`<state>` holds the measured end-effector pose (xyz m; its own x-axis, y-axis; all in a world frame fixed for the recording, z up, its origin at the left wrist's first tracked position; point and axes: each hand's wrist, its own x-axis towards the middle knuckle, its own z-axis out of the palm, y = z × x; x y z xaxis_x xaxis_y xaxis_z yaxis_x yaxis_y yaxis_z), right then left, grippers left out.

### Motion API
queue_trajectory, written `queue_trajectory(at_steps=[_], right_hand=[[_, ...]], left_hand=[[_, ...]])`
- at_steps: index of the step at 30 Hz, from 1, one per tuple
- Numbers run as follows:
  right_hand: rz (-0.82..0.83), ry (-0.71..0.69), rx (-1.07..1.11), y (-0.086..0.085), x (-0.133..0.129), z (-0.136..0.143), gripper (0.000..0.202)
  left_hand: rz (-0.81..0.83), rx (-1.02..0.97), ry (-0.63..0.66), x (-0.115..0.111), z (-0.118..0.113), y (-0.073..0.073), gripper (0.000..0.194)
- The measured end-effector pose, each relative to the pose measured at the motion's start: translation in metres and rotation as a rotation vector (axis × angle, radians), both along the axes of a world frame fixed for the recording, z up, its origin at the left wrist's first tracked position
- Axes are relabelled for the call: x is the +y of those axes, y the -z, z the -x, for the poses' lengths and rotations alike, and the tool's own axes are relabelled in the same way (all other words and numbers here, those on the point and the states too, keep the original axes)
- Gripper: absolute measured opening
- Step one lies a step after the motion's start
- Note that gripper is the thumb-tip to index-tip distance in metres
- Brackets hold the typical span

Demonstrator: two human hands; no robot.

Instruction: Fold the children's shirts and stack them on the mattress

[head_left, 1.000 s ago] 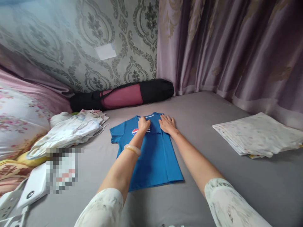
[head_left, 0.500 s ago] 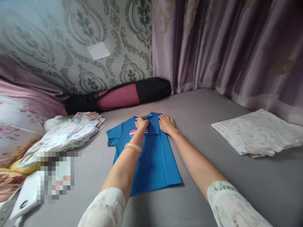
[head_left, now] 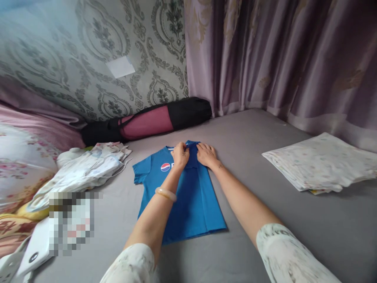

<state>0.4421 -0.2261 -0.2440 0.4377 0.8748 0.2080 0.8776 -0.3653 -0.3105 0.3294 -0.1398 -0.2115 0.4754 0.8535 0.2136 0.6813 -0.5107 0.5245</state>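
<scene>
A blue T-shirt [head_left: 188,204] with a round red, white and blue logo lies on the grey bed sheet, its collar away from me. Its left sleeve is spread out, while the right side is folded inward over the front. My left hand [head_left: 180,154] pinches the folded blue sleeve near the collar. Resting on the shirt's right shoulder edge, my right hand [head_left: 207,154] lies flat with its fingers extended.
A black and pink rolled bag [head_left: 147,122] lies along the wall. Folded pale cloths [head_left: 324,163] are at the right. Crumpled light clothes [head_left: 85,165] and a white device [head_left: 38,245] with a cable are at the left.
My left hand has shifted slightly right and turned, carrying the folded sleeve toward the collar. My right hand has barely moved. The view has shifted slightly.
</scene>
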Motion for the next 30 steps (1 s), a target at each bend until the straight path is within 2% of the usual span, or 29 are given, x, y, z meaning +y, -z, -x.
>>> queue_trajectory(at_steps=[4,8,13,17,24,30], right_hand=[[0.018,-0.009,0.012,-0.001,0.000,-0.001,0.050],[0.033,-0.017,0.010,-0.002,-0.001,-0.003,0.050],[0.053,-0.035,0.015,-0.006,-0.002,-0.007,0.049],[0.048,-0.022,0.017,-0.008,0.000,-0.010,0.049],[0.044,0.008,0.025,-0.005,0.006,-0.016,0.049],[0.056,0.037,0.129,-0.005,0.009,-0.024,0.051]], left_hand=[[-0.160,0.110,0.150,-0.021,0.001,0.001,0.026],[-0.185,0.179,0.224,-0.032,0.001,0.009,0.030],[-0.178,0.211,0.193,-0.040,0.001,0.018,0.034],[-0.163,0.156,0.128,-0.042,0.007,0.020,0.034],[-0.129,0.095,0.201,-0.040,0.013,0.019,0.032],[-0.110,0.102,0.168,-0.041,0.013,0.018,0.027]])
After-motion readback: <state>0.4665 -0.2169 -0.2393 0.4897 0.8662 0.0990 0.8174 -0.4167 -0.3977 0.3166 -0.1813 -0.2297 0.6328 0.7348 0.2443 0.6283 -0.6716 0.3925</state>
